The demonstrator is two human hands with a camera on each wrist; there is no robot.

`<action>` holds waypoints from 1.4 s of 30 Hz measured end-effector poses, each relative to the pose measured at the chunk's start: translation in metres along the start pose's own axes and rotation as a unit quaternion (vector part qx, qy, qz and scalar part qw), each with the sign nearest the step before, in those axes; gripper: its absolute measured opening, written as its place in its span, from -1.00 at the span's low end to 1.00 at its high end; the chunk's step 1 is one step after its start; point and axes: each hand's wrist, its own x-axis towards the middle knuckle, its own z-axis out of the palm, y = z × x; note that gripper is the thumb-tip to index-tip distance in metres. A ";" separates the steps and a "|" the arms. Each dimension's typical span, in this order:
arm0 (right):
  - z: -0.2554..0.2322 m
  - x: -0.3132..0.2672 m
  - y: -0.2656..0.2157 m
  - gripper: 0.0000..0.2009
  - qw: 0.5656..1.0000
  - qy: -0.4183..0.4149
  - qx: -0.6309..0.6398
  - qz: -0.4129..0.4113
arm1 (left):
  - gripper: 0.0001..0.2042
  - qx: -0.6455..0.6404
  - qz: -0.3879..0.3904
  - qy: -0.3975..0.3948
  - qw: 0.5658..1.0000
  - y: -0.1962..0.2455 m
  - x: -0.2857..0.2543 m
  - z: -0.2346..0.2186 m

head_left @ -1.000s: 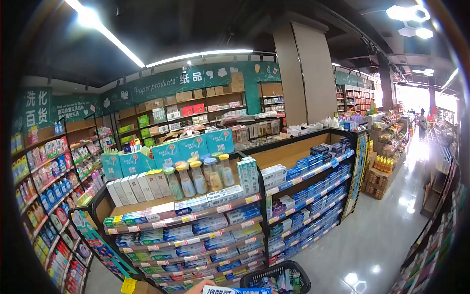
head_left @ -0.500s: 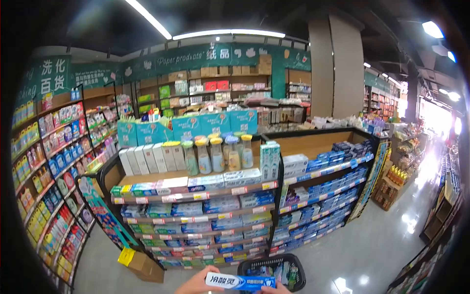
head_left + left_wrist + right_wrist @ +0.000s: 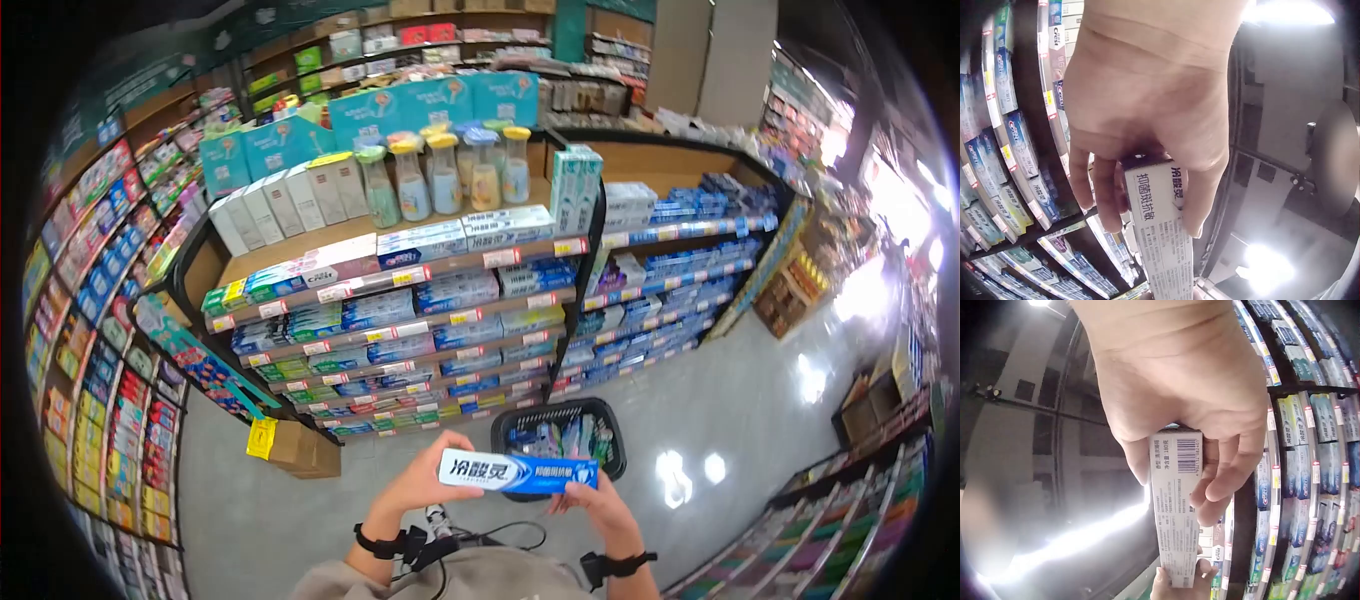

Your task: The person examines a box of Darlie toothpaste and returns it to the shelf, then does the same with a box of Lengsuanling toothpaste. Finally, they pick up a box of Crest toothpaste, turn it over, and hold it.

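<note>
A blue and white toothpaste box (image 3: 520,472) is held level by both hands in front of the body. My left hand (image 3: 425,478) grips its white end, thumb on one side and fingers on the other. The blue end is pinched by my right hand (image 3: 605,505), the thumb lying over the front face. In the left wrist view, printed text covers the side of the box (image 3: 1163,244) below the palm. A barcode shows on the box (image 3: 1175,506) in the right wrist view, near the right fingers (image 3: 1235,469). Beyond the box stands a black shopping basket (image 3: 612,425) containing several packages.
Shelves of toothpaste boxes (image 3: 400,310) stand ahead, with lidded bottles (image 3: 445,180) on top. A cardboard carton (image 3: 305,448) sits on the floor at their left end. More stocked shelving (image 3: 110,400) runs along the left. A dark cable (image 3: 500,535) hangs near the body.
The view has tilted down, so the hands and basket appear higher and more fully. The toothpaste box, partly cut off a second ago, now shows whole between both hands.
</note>
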 end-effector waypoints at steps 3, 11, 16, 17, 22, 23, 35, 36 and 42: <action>0.019 0.010 -0.012 -0.53 0.999 0.031 -0.017 0.001 | -0.40 0.008 0.057 -0.008 0.998 -0.010 0.016 -0.020; 0.063 0.056 -0.027 -0.49 0.997 0.060 -0.036 -0.020 | -0.38 -0.029 0.078 -0.027 0.996 -0.023 0.045 -0.084; 0.089 0.092 -0.015 -0.49 0.998 0.056 -0.020 0.012 | -0.36 -0.040 0.064 -0.022 0.997 -0.039 0.044 -0.127; 0.094 0.098 -0.013 -0.50 0.998 0.053 -0.023 0.019 | -0.35 -0.041 0.061 -0.020 0.997 -0.043 0.043 -0.135; 0.121 0.128 -0.008 -0.50 0.997 0.050 -0.039 0.044 | -0.33 -0.051 0.063 -0.009 0.997 -0.060 0.036 -0.173; 0.128 0.135 -0.008 -0.49 0.997 0.045 -0.044 0.051 | -0.33 -0.046 0.066 0.000 0.997 -0.064 0.034 -0.181; 0.224 0.202 0.015 -0.45 0.994 -0.009 -0.097 0.058 | -0.29 -0.066 0.050 0.053 0.995 -0.087 -0.019 -0.279; 0.229 0.203 0.018 -0.49 0.994 -0.010 -0.097 0.058 | -0.29 -0.066 0.052 0.060 0.995 -0.092 -0.021 -0.283; 0.243 0.199 0.026 -0.50 0.991 0.010 -0.108 0.078 | -0.29 -0.108 0.037 0.038 0.993 -0.105 -0.027 -0.295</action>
